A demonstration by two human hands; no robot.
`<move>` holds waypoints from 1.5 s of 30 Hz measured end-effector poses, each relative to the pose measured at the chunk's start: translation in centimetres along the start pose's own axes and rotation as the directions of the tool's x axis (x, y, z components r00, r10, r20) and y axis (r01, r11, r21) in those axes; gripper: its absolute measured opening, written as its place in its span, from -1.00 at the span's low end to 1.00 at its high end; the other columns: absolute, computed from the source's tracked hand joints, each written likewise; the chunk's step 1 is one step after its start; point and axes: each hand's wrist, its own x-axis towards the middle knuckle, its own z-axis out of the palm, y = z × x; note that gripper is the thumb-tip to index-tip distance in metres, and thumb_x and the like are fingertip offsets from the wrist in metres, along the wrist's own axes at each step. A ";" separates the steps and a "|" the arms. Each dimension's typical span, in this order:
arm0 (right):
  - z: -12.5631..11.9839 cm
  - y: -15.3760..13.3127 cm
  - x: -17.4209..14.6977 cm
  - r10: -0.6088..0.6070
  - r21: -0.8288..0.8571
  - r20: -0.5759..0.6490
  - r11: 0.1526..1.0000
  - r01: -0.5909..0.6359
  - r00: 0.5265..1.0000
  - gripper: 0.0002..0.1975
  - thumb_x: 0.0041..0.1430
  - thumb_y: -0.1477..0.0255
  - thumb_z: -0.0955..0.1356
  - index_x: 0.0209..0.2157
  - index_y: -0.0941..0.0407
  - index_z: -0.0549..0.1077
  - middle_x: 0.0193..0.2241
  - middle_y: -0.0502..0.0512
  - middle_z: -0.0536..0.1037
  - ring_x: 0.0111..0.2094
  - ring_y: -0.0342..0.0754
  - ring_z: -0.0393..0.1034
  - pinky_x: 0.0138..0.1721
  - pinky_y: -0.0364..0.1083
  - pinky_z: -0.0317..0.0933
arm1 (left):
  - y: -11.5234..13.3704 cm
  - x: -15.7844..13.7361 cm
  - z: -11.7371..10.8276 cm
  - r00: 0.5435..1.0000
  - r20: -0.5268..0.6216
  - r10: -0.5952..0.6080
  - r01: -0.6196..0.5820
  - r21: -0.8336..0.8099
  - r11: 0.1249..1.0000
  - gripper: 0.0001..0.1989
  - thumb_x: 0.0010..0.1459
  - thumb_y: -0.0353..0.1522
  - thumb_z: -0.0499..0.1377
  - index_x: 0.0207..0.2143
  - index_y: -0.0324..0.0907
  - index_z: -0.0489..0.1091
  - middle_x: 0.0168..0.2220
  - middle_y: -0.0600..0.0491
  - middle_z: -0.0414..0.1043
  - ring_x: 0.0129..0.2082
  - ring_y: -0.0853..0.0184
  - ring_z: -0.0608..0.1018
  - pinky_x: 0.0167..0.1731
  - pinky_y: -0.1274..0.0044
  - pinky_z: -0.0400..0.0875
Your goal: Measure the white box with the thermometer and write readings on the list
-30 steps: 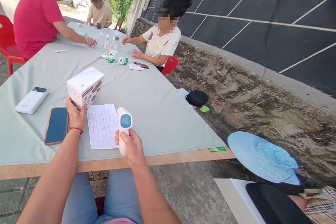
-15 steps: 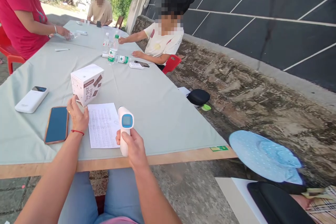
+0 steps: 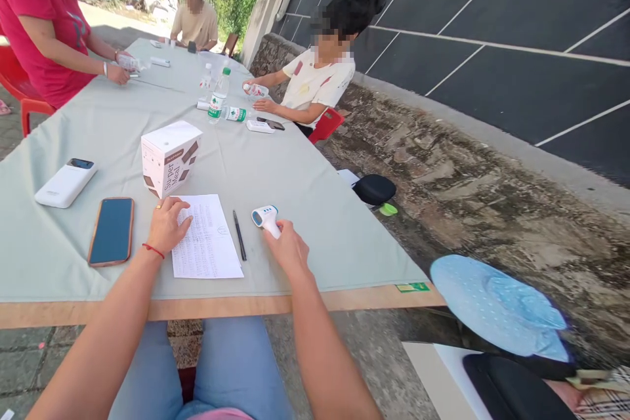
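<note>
My right hand [image 3: 288, 248] is closed round the handle of a white infrared thermometer [image 3: 266, 216], tipped sideways low over the cloth. A black pen [image 3: 239, 235] lies to its left, beside a sheet of paper [image 3: 209, 249] covered in handwriting. My left hand [image 3: 167, 226] rests with fingers spread on the sheet's left edge, a ring and a red string bracelet on it. Just beyond those fingers stands a white box [image 3: 170, 157] with brown print. A phone [image 3: 111, 230] in a brown case lies face up left of that hand.
Farther left is a white power bank [image 3: 66, 182]. Water bottles [image 3: 219, 97], one upright and one lying, stand past the box near a second power bank [image 3: 260, 126]. Several people sit or stand round the table [image 3: 315, 216]. A blue hat [image 3: 497, 302] is off its right corner.
My right hand has moved right and turned the thermometer from upright onto its side, uncovering the pen. My left hand has shifted right onto the paper. The person at right now holds a bottle.
</note>
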 end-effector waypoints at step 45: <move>4.8 -6.9 -0.7 -0.336 0.875 0.004 0.457 0.159 0.942 -0.94 -0.04 0.40 0.34 -0.48 0.09 0.40 -0.62 -0.08 0.41 -0.60 -0.21 0.20 -0.56 -0.18 0.13 | 3.8 1.1 0.5 0.935 0.290 0.205 -0.251 0.131 0.959 -0.83 0.16 -0.34 0.21 -0.17 -0.13 0.46 -0.06 -0.06 0.46 0.06 0.04 0.34 0.07 0.10 0.18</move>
